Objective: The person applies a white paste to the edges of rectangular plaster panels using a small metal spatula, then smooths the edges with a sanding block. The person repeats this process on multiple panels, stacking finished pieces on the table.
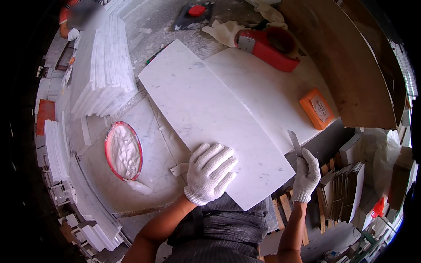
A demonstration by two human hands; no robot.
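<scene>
Dusty stone bench (144, 173); gloved left hand (209, 172) lies flat, open, on smooth marble slab (210, 109); right hand (306, 174) fist-grips thin metal blade (295, 143).

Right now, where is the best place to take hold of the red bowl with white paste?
Probably the bowl is best gripped by its red rim on the near right side, next to the left hand. It sits flat and open, and the paste fills its middle.

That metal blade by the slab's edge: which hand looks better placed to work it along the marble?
Right, probably. The right hand grips the metal blade beside the marble slab, while the left hand lies flat on it.
</scene>
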